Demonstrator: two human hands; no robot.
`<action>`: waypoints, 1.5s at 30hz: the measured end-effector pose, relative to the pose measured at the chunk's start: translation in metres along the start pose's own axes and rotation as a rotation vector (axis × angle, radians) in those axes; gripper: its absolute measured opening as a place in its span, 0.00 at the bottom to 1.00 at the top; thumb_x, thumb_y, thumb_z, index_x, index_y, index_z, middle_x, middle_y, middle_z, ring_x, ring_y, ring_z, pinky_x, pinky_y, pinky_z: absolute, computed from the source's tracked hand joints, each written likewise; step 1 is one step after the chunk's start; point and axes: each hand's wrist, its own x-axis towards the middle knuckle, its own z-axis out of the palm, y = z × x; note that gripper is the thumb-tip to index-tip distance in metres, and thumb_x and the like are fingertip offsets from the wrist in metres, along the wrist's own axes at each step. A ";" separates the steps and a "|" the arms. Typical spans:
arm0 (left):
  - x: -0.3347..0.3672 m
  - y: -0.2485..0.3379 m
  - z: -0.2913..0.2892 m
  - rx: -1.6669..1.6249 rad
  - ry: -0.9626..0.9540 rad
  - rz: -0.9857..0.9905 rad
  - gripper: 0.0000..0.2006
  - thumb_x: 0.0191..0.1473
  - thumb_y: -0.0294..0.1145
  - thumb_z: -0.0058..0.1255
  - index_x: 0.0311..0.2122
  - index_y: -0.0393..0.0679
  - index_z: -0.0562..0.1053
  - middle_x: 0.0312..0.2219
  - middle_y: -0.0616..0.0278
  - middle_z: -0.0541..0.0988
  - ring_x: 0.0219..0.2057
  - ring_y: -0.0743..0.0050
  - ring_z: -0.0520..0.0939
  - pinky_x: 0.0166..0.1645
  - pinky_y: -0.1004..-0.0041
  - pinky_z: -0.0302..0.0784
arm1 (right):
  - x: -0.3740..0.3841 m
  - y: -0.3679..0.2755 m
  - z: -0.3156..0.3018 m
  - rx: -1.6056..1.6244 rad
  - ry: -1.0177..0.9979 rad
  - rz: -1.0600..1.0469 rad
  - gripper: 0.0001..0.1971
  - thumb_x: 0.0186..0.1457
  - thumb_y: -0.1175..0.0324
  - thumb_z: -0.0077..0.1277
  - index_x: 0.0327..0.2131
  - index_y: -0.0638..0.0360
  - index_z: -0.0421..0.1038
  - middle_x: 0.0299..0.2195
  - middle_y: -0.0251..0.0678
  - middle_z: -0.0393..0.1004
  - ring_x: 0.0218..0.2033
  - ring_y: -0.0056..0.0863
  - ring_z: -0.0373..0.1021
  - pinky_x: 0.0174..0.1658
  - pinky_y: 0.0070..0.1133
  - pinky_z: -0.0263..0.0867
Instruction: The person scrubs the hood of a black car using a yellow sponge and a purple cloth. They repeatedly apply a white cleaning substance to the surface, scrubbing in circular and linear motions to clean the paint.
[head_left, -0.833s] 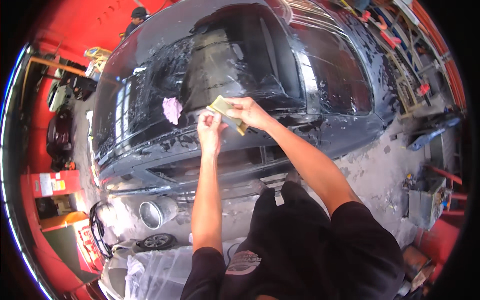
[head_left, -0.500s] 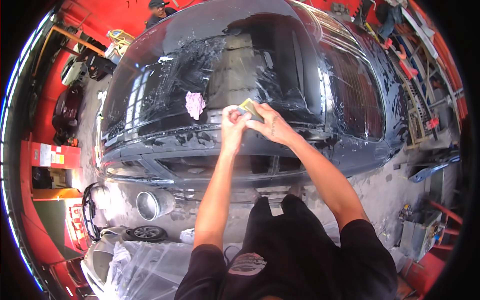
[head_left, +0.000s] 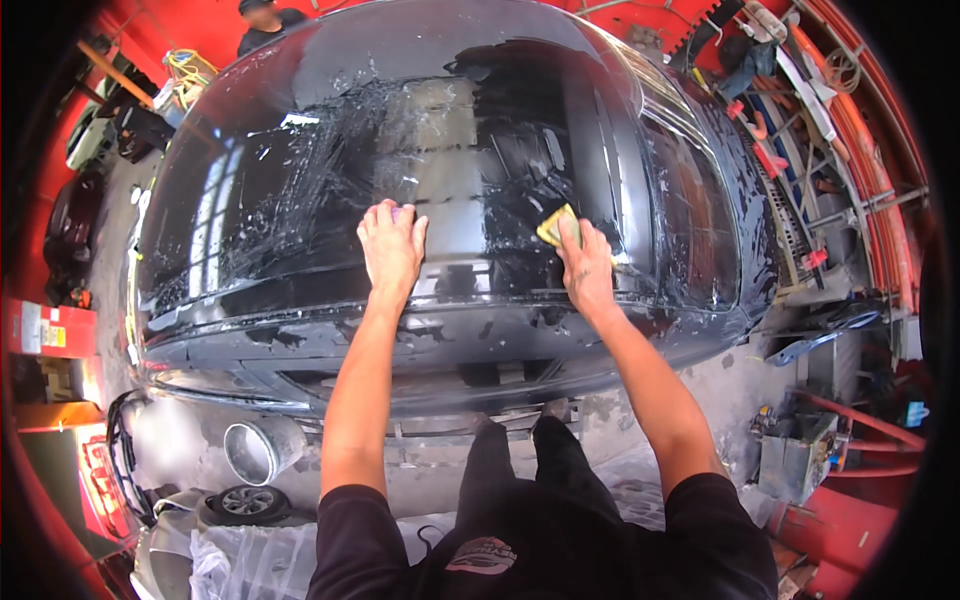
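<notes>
A dark car with a wet, streaked roof [head_left: 430,245] lies in front of me. My left hand [head_left: 392,243] presses down on the roof with fingers bent over a pink cloth [head_left: 399,213]; only a small bit of the cloth shows between the fingers. To the right, my right hand [head_left: 586,262] grips a yellow and grey sponge-like pad [head_left: 552,228] between thumb and fingers, at the roof surface. Whitish smears and water streaks cover the roof around both hands.
A metal bucket [head_left: 252,452] and a wheel [head_left: 248,505] are on the floor at left, near plastic sheeting [head_left: 255,560]. Another person [head_left: 268,25] is beyond the car at far left. Metal racks and parts [head_left: 800,150] line the right side.
My hands have come apart. The left went left and down onto the pink cloth, which lay loose on the roof; the right carried the pad rightward to the roof. My view shifted right.
</notes>
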 end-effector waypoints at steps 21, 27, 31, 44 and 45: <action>0.122 0.176 0.022 -0.783 -0.021 0.087 0.12 0.66 0.43 0.55 0.45 0.45 0.77 0.43 0.48 0.82 0.47 0.41 0.83 0.50 0.49 0.79 | 0.145 0.057 0.065 0.266 -0.088 -0.041 0.29 0.58 0.73 0.58 0.64 0.59 0.70 0.53 0.55 0.75 0.56 0.56 0.71 0.56 0.48 0.66; 0.037 -0.040 -0.029 -0.051 0.033 -0.027 0.22 0.61 0.43 0.64 0.55 0.43 0.78 0.50 0.49 0.80 0.53 0.44 0.79 0.57 0.50 0.74 | 0.143 0.056 0.061 0.016 -0.050 -0.111 0.31 0.60 0.74 0.59 0.67 0.55 0.69 0.58 0.52 0.72 0.56 0.54 0.72 0.58 0.45 0.66; -0.022 -0.128 -0.057 0.139 0.115 -0.196 0.20 0.63 0.40 0.61 0.56 0.41 0.77 0.54 0.48 0.78 0.56 0.43 0.77 0.63 0.48 0.70 | 0.018 0.076 0.011 0.067 -0.113 -0.216 0.34 0.56 0.76 0.59 0.68 0.52 0.71 0.60 0.55 0.72 0.55 0.54 0.72 0.59 0.43 0.66; -0.020 -0.127 -0.053 0.172 0.089 -0.282 0.19 0.65 0.38 0.57 0.57 0.42 0.77 0.56 0.51 0.77 0.58 0.44 0.77 0.64 0.51 0.71 | 0.049 0.094 0.030 0.053 -0.152 -0.182 0.35 0.58 0.79 0.56 0.70 0.54 0.67 0.64 0.56 0.68 0.61 0.58 0.69 0.63 0.45 0.63; -0.022 -0.127 -0.051 0.184 0.106 -0.279 0.19 0.65 0.37 0.57 0.57 0.42 0.77 0.56 0.51 0.78 0.58 0.45 0.77 0.64 0.51 0.72 | 0.004 0.099 0.006 0.085 -0.200 -0.210 0.35 0.57 0.79 0.55 0.70 0.54 0.68 0.65 0.57 0.68 0.62 0.58 0.68 0.64 0.45 0.63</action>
